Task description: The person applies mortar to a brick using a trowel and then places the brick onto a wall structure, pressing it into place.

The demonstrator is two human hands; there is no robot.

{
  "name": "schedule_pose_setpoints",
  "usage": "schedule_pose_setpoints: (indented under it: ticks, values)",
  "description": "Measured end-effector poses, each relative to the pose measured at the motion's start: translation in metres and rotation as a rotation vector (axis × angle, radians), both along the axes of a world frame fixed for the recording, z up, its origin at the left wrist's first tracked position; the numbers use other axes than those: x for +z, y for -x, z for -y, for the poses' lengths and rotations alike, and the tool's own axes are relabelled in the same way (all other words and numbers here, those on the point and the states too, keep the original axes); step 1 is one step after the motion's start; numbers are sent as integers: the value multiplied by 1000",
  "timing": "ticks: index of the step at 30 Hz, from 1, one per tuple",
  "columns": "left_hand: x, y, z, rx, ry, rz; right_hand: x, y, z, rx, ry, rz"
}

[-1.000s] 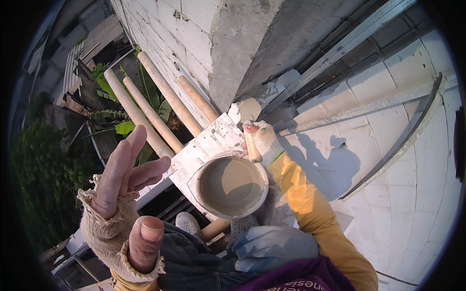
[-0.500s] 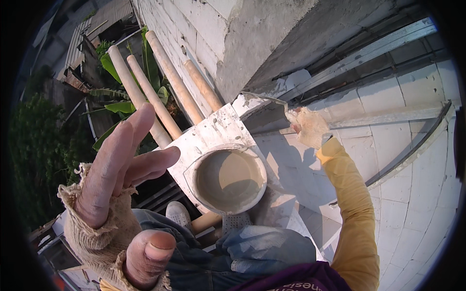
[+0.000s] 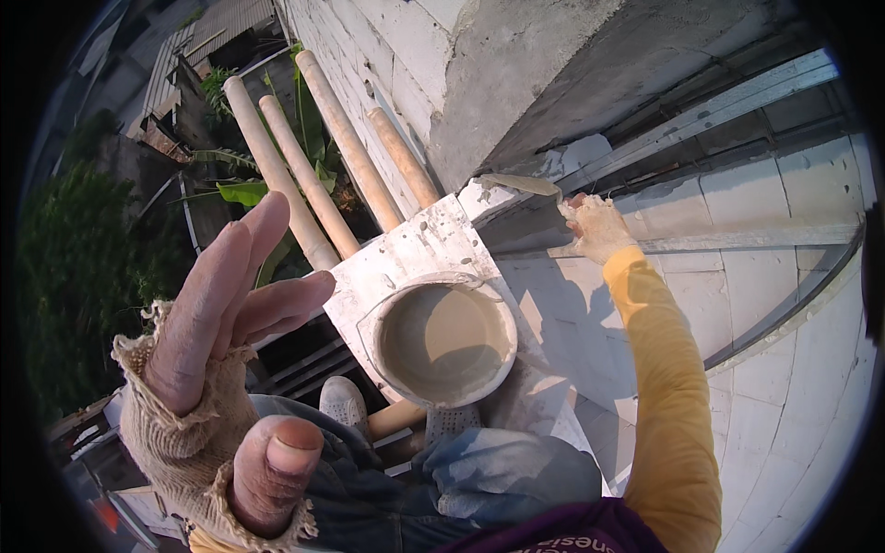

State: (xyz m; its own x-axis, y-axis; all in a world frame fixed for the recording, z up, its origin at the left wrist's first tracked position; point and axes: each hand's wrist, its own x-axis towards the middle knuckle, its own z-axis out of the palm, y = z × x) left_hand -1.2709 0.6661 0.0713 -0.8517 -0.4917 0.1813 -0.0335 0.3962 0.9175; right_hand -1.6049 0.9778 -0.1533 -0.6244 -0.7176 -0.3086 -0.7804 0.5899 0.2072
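My right hand [image 3: 597, 229], in a torn fingerless glove, is closed around the handle of a trowel [image 3: 524, 183]. The trowel's blade points left over the end of a pale block ledge, beside the grey concrete column [image 3: 525, 83]. Raised close to the camera at left, my left hand [image 3: 217, 323] holds nothing; its fingers stretch up and the thumb stands apart. A frayed knit glove covers its palm and wrist. Between my hands, nearer my knees, a round bucket [image 3: 510, 355] contains smooth wet grey mortar [image 3: 441, 336]. Neither hand touches the bucket.
The bucket stands on a mortar-spotted white board [image 3: 419, 244]. Several wooden poles [image 3: 281, 175] jut out beyond it. A drop with trees [image 3: 83, 267] and roofs lies at left. Pale block wall [image 3: 756, 304] and a long timber [image 3: 737, 241] fill the right. My shoes [image 3: 343, 404] are below the board.
My right hand has turned at the wrist, and the trowel blade now shows its broad face rather than its edge. The view has shifted slightly. My left hand keeps its open pose.
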Motion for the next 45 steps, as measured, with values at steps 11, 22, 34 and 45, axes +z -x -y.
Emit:
schedule_pose_setpoints:
  ticks: [11,22,34,45]
  values:
    - [-5,4,-1,41,63,14,10,27,22,87,-107,36]
    - [-2,0,3,8,24,46,26,19,6,-81,80,11]
    - [-11,3,0,-66,0,-94,-49,-143,51,-1115,1470,1155]
    - [-4,0,-2,-2,-119,-68,-49,-150,181,-1471,1499,1391]
